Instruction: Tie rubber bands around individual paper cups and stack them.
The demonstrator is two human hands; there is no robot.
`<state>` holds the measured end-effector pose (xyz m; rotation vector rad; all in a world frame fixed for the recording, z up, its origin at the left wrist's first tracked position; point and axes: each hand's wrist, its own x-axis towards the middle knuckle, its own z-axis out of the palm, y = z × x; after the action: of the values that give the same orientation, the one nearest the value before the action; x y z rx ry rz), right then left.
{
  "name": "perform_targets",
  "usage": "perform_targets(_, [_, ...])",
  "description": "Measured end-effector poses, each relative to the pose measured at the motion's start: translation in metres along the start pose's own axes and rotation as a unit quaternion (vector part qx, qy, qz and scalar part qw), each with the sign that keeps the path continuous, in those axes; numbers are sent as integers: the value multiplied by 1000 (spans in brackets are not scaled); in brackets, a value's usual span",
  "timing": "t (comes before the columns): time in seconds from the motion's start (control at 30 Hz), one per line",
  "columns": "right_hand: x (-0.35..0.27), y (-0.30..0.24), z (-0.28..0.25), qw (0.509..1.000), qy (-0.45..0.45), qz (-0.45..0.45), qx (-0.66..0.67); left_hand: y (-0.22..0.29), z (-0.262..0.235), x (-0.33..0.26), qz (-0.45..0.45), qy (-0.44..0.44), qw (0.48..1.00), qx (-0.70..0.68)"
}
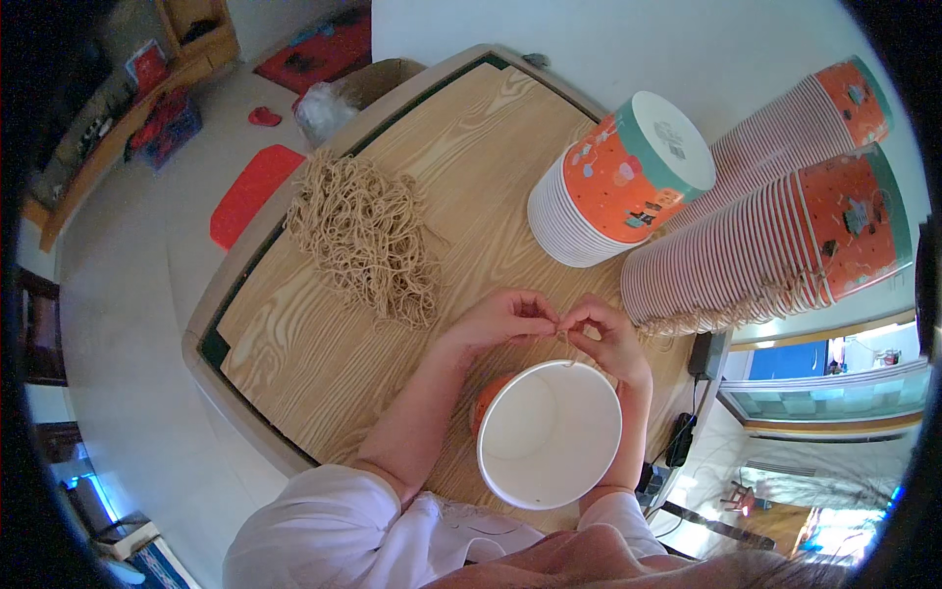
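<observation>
Pinching one cord (563, 334), mostly finger-hidden: left hand (503, 320) and right hand (610, 344), near one tub (584, 422); beyond, three stacks (731, 240), one tangle (363, 236)

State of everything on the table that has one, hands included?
Left hand: fingers pinched at thin strand
Right hand: fingers pinched, same strand
Front bucket: open, nothing visible inside
String heap: loose, tangled
Short bucket stack: nested, upside down
Near tall stack: nested, tan strands along its side
Far tall stack: nested
</observation>
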<state>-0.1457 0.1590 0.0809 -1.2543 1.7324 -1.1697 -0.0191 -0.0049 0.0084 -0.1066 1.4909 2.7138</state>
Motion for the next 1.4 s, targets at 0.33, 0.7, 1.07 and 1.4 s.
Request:
perform_targets(0.33, [0,-7,0,999,0,-13,-39,1,3,3,5,-7,1000,7])
perform_targets(0.7, [-5,-22,-2,996,-41,-23,-79,-12,-4,9,8,71,994,80])
perform_targets(1.07, [-5,-20,-1,997,-31,-19,-65,-19,-6,15,103,189,930,297])
perform_targets(1.4, [-3,-25,5,991,33,-16,-130,-14,1,9,146,-21,950,276])
